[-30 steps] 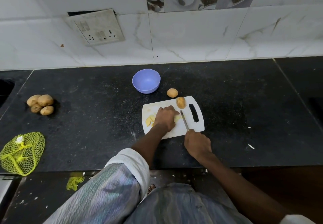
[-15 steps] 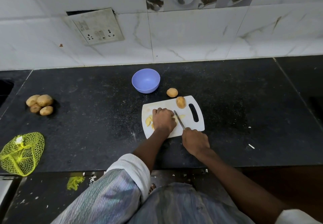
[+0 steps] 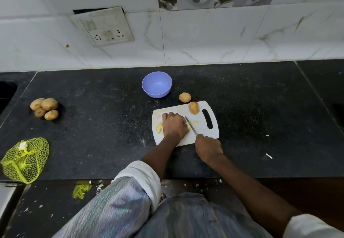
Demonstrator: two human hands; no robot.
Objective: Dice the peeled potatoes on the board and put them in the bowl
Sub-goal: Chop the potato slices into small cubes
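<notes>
left hand presses potato pieces on the board; right hand grips the knife. blade runs beside the fingers: cut risk. bowl empty.

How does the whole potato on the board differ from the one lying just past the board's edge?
The potato on the board rests on the white cutting board; the potato off the board sits on the black counter, nearer the blue bowl. The board one looks more elongated, the other rounder. Both are whole and untouched.
</notes>
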